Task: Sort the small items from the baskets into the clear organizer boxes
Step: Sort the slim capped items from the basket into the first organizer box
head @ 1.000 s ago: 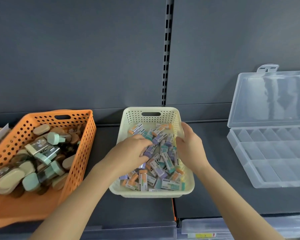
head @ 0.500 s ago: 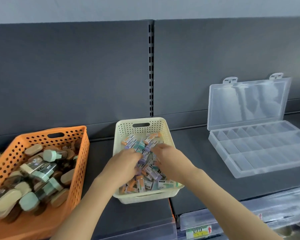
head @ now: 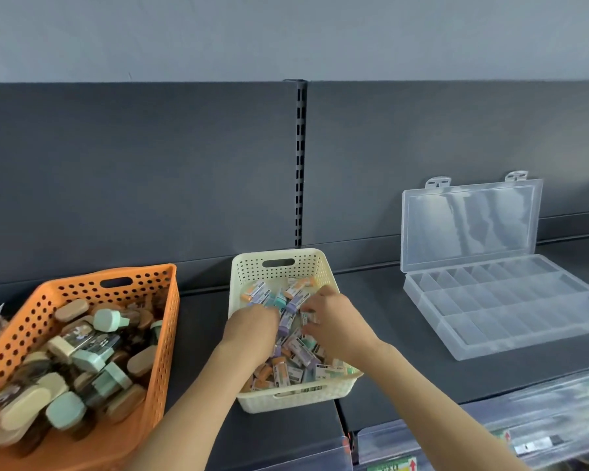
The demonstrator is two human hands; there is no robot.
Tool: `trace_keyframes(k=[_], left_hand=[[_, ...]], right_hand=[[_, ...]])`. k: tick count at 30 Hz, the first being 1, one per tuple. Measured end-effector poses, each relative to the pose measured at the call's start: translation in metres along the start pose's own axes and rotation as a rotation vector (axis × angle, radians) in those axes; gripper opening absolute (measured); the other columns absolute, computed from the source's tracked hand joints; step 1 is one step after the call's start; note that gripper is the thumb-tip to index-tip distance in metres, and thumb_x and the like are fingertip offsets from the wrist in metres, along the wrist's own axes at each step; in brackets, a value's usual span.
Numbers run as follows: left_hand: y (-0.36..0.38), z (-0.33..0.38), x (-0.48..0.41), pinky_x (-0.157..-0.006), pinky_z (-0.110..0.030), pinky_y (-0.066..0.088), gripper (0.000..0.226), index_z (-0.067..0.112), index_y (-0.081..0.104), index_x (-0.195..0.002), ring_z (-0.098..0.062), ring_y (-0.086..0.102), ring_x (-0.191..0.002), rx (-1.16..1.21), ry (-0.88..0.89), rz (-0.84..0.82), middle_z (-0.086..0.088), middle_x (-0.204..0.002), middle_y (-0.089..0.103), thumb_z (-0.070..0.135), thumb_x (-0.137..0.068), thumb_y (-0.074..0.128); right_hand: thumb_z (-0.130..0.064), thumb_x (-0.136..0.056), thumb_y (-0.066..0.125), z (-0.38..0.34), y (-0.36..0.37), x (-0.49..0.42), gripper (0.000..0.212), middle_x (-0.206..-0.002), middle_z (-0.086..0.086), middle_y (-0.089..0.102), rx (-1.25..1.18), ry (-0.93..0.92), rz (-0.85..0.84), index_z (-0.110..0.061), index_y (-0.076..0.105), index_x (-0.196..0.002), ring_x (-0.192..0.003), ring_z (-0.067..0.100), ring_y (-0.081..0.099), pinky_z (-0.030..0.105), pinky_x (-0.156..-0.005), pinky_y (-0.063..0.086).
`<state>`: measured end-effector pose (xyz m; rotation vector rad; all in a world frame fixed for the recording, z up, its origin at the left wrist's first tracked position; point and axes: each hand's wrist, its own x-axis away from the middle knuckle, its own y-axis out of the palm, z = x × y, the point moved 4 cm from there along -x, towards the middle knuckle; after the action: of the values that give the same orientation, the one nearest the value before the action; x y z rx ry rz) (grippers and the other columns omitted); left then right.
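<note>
Left hand [head: 252,329] and right hand [head: 335,322] dig among small items [head: 300,348] in the basket [head: 242,266]. I cannot tell what either grip holds. The organizer box [head: 510,311] lies at three o'clock, with the right hand nearer.

Shelf [head: 371,300] with orange basket [head: 169,334], cream basket [head: 296,399], organizer [head: 510,307]

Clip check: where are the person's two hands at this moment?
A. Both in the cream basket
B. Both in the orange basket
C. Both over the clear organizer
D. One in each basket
A: the left hand and right hand both reach into the cream basket among its packets; neither touches the orange basket or the organizer.
</note>
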<state>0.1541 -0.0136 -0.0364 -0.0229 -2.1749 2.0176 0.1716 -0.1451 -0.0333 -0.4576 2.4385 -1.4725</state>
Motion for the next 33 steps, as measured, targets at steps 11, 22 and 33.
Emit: trace_keyframes(k=[11,22,33], left_hand=[[-0.001,-0.001,-0.021,-0.067,-0.029,0.042,0.026,0.012,0.053,-0.114,-0.025,0.059,-0.095,0.029,-0.100,-0.012,-0.007,-0.107,0.060,0.003,-0.090,0.047],[-0.009,-0.004,-0.026,-0.058,-0.029,0.041,0.023,0.015,0.054,-0.102,-0.018,0.054,-0.077,0.252,-0.221,0.088,0.000,-0.089,0.053,0.000,-0.086,0.045],[-0.055,0.091,-0.044,-0.059,-0.015,0.049,0.019,0.021,0.067,-0.091,-0.005,0.064,-0.076,0.990,-0.046,0.393,0.010,-0.084,0.067,0.005,-0.081,0.065]], right_hand=[[-0.023,-0.089,0.063,0.008,-0.015,0.037,0.018,-0.067,0.000,0.065,-0.511,0.234,0.314,-0.022,0.058,-0.072,-0.058,0.018,0.065,0.033,-0.058,0.057],[-0.014,-0.087,0.063,0.025,-0.023,0.055,0.008,-0.070,0.002,0.070,-0.659,0.317,0.293,-0.018,0.066,-0.081,-0.060,0.009,0.068,0.030,-0.064,0.058],[-0.016,-0.087,0.063,0.116,-0.054,0.055,0.011,-0.080,-0.002,0.066,-0.708,0.361,0.328,-0.021,0.061,-0.097,-0.057,0.007,0.061,0.023,-0.055,0.055]])
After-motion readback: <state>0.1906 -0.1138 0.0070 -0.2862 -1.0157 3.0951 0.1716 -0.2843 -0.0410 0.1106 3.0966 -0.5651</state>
